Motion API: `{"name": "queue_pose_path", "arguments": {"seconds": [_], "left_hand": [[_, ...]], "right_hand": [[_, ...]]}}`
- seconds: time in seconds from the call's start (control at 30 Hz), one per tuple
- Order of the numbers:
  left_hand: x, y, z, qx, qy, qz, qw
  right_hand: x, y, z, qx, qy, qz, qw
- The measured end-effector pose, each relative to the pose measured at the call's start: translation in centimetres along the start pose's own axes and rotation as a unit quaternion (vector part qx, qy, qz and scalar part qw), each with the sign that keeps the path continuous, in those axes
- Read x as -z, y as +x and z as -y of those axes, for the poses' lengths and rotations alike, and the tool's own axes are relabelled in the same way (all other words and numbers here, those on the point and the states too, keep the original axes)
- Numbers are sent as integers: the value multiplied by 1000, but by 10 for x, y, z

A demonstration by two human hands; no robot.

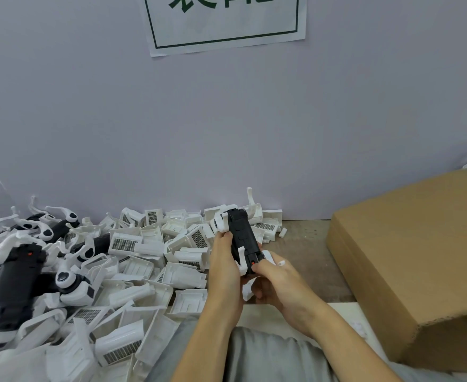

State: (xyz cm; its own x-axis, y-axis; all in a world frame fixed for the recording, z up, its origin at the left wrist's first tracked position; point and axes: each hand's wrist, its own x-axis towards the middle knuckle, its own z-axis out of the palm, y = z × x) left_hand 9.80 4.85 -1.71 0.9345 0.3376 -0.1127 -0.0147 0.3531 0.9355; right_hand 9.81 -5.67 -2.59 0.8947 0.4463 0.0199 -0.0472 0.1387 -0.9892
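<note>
Both hands are holding a black drone body (240,235) up off the surface (306,260), just left of the box (408,244), with its long axis pointing away from the person. The left hand (224,268) is curling round the body's side away from the box, its thumb lying along the edge toward a white arm (218,224) at the far end. The right hand (278,282) is gripping the near end from the box side, its thumb pressing on top beside a small red dot, next to a white clip (242,261) that is lying over the casing. Whether that clip is already seated is hard to tell. The body is looking like light, stiff moulded plastic, smooth enough to slip, so it is probably best taken round the thick black trunk, as both hands are doing now. The thin white arms are likely the weak points and are likely to bend or snap if used as handles. Any snap-fit is probably needing a short, square push rather than a twist. Farther left of the box a pile (149,260) of loose white shells is spreading over the surface, and farthest from the box finished drones (20,274) are lying on top of it. A paper sign (224,20) is hanging on the wall above and left of the box.
</note>
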Motion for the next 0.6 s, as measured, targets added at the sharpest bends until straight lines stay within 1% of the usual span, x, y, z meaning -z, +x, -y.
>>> {"name": "queue_pose_path", "arguments": {"seconds": [0.1, 0.3, 0.6], "left_hand": [[-1, -1, -1, -6, 3, 2, 1000], [-3, -3, 0, -10, -12, -9, 1000], [1, -1, 2, 12, -18, 7, 1000]], "right_hand": [[0, -1, 1, 4, -7, -14, 1000], [0, 0, 1, 4, 15, -8, 1000], [1, 0, 0, 10, 50, 20, 999]]}}
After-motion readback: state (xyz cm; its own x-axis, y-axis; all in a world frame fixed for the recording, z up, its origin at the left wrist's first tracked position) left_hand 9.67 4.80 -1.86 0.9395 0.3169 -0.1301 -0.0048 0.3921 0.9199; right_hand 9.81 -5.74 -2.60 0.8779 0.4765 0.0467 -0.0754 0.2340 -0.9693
